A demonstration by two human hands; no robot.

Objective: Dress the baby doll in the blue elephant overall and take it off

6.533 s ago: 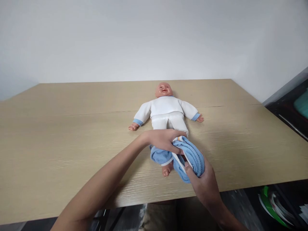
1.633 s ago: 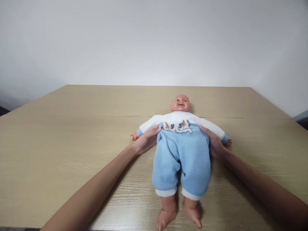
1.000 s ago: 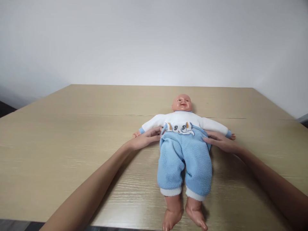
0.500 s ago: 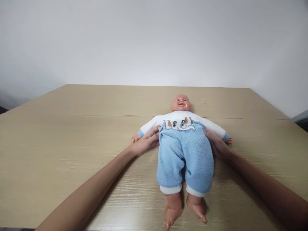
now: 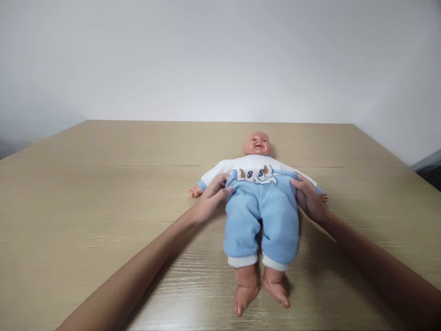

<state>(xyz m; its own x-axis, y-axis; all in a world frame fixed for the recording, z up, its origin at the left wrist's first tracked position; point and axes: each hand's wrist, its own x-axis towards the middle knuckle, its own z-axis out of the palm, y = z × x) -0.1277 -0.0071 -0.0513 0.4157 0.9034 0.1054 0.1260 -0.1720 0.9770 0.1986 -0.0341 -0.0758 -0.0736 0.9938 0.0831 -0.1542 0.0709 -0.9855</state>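
Observation:
A baby doll [image 5: 257, 143] lies on its back on the wooden table [image 5: 103, 197], head away from me. It wears a white top and fluffy blue trousers [image 5: 262, 216] with an elephant bib at the chest. My left hand [image 5: 210, 200] pinches the trousers' waist edge on the doll's left side as I see it. My right hand [image 5: 308, 197] grips the waist edge on the other side. The doll's bare feet [image 5: 260, 292] stick out of the white cuffs toward me.
A plain white wall rises behind the table. A seam runs across the tabletop just behind the doll's shoulders. A dark object shows at the far right edge [image 5: 432, 172].
Earlier the blue trousers were bunched round the doll's feet; now they cover legs and belly. In the last second both hands have closed on the waist edge and drawn it higher up the chest.

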